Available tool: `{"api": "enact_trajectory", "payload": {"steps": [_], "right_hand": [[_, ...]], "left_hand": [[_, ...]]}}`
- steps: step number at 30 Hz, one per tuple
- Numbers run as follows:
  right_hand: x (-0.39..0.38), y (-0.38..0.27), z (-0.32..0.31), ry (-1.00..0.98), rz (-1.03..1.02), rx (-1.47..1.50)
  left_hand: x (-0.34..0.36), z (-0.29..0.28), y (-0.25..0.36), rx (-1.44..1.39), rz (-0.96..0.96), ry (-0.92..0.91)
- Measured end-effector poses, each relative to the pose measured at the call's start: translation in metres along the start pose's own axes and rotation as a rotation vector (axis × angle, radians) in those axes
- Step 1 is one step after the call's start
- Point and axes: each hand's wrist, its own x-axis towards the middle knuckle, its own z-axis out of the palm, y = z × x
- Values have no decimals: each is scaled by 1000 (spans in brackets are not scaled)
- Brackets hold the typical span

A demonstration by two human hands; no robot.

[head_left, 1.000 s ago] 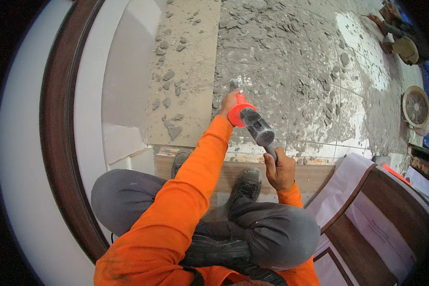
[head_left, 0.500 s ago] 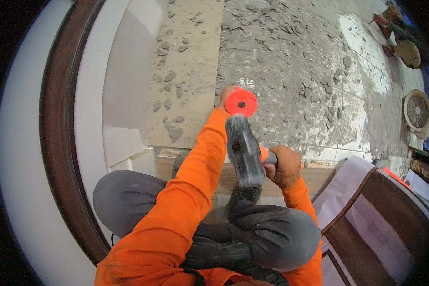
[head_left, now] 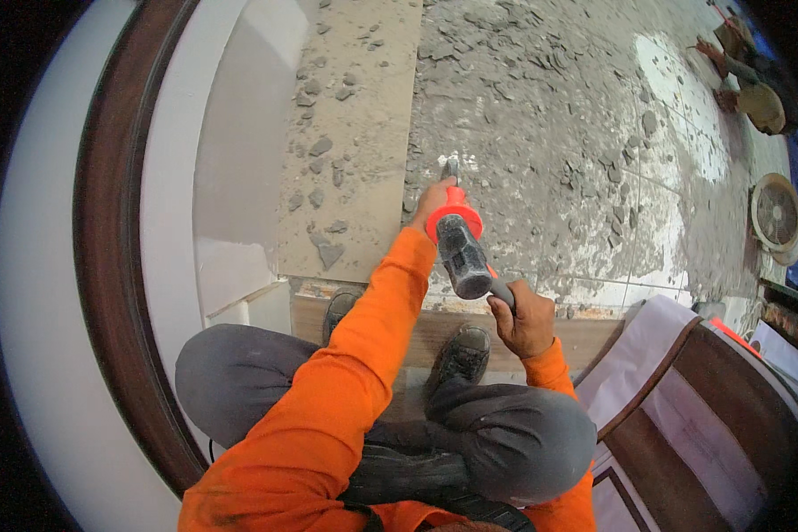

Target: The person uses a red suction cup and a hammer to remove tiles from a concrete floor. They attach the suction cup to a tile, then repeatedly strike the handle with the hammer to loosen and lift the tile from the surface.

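Note:
My left hand point(head_left: 432, 200) is closed around a chisel point(head_left: 455, 197) with a red grip and a round red hand guard. Its metal tip meets the grey, mortar-covered floor point(head_left: 505, 133) beside a small white chipped patch. In my right hand point(head_left: 528, 321) is the grey and orange handle of a club hammer point(head_left: 465, 259). The dark, blocky hammer head lies over the guard, at the chisel's striking end; whether they touch is hidden from above.
Grey chips litter the floor and the beige strip point(head_left: 350, 133) on the left. A wooden threshold point(head_left: 559, 332) runs by my shoes. At right are a round fan point(head_left: 776, 211), a brown-and-white panel point(head_left: 727, 390) and another person point(head_left: 754, 89). A white wall and dark frame point(head_left: 106, 222) stand left.
The hammer head, blurred and higher in front of me before, has come down onto the chisel's guard end. The chisel now shows tilted, its grip and tip visible beyond the guard.

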Motion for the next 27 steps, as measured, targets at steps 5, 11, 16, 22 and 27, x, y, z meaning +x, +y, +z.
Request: {"api": "enact_trajectory", "payload": {"steps": [5,11,16,22,27], "right_hand": [[9,-4,-1,-38,-15,-83],[19,16,4,-78,62,-231],[28,-13,-13,38,-180,-71],[35,7,-2,-18,-71,-203],[29,-4,-3,-56,30,-85]], "left_hand": [[5,-1,3,272,235,87],[21,-3,15,415,371,34],[-4,9,28,279,342,47],[0,14,30,335,386,-15],[-10,17,31,330,363,-42]]}}
